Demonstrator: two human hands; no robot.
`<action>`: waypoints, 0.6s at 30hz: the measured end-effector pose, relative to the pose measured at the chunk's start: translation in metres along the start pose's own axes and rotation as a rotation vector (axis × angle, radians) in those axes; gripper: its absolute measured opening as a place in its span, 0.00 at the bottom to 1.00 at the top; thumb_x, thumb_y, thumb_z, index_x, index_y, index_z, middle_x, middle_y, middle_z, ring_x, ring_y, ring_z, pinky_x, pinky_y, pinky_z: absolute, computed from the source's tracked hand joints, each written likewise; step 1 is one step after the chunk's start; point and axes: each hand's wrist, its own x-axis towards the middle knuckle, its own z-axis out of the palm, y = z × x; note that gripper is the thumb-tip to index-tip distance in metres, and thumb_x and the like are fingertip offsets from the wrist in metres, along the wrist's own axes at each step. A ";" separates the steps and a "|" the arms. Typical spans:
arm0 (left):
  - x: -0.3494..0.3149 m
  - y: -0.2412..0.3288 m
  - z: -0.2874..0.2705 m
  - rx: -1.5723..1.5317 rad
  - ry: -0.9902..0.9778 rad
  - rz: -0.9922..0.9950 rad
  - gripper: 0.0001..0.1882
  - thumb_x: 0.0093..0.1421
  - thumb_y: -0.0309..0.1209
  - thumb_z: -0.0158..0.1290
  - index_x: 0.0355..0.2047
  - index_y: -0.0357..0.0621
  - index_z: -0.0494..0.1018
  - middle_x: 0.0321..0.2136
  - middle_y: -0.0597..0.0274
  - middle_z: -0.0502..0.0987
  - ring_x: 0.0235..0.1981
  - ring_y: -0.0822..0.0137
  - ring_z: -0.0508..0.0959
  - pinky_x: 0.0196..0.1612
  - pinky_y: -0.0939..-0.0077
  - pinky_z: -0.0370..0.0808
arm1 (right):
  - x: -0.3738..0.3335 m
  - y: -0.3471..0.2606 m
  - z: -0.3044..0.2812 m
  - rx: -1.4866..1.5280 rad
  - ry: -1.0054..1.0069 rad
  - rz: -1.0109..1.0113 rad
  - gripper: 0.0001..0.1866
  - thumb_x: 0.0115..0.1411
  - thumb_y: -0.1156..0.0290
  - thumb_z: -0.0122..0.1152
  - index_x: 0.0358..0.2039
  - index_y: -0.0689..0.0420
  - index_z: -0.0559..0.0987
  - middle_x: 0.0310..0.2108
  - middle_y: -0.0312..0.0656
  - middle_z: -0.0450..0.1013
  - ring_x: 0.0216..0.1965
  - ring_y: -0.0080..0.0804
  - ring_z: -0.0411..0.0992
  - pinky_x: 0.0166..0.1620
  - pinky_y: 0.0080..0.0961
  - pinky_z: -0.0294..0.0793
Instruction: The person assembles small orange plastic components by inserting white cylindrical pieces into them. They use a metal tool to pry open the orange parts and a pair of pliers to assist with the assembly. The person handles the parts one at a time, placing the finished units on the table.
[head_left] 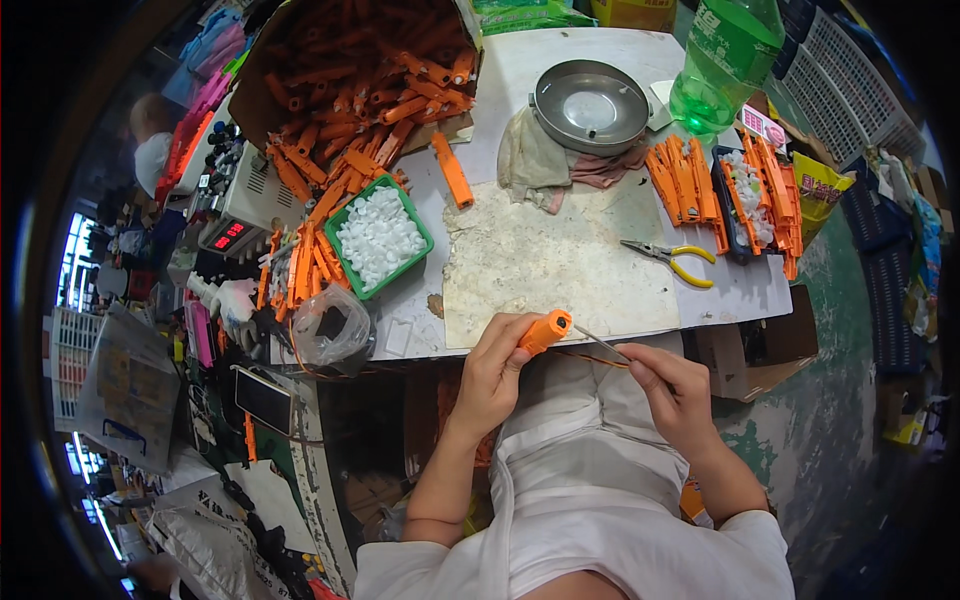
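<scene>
Green tray (419, 226) held white pieces; cardboard box (262, 95) held orange parts.
Left hand (492, 372) gripped orange part (545, 331), long axis pointing up-right; right hand (676, 393) pinched thin rod (601, 343).

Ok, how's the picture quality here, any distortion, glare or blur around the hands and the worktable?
Head view: strong fisheye bending, so the worktable edges curve and a black rim frames the corners. Light is even and soft, with a bright sheen on the metal dish and green bottle. The left hand, orange part and right hand look sharp; detail smears toward the edges.
</scene>
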 end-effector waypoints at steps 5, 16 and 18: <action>-0.002 0.000 0.002 -0.024 -0.003 -0.025 0.14 0.63 0.26 0.44 0.49 0.36 0.69 0.37 0.54 0.71 0.35 0.61 0.74 0.40 0.76 0.70 | 0.000 -0.006 -0.002 -0.073 -0.036 -0.096 0.11 0.58 0.79 0.57 0.42 0.60 0.79 0.17 0.42 0.67 0.17 0.27 0.63 0.21 0.22 0.60; -0.001 0.000 -0.005 0.023 -0.072 0.001 0.18 0.58 0.19 0.47 0.50 0.39 0.70 0.39 0.52 0.72 0.36 0.58 0.75 0.40 0.76 0.71 | -0.001 -0.006 -0.006 -0.078 -0.072 -0.066 0.13 0.57 0.79 0.58 0.43 0.58 0.79 0.18 0.43 0.69 0.17 0.29 0.65 0.21 0.23 0.62; -0.001 0.002 -0.005 0.020 -0.092 -0.019 0.20 0.56 0.17 0.47 0.50 0.40 0.70 0.38 0.51 0.73 0.36 0.57 0.75 0.40 0.76 0.71 | -0.011 0.004 0.001 -0.304 -0.004 -0.246 0.14 0.57 0.79 0.57 0.44 0.57 0.78 0.19 0.43 0.70 0.17 0.30 0.66 0.22 0.24 0.63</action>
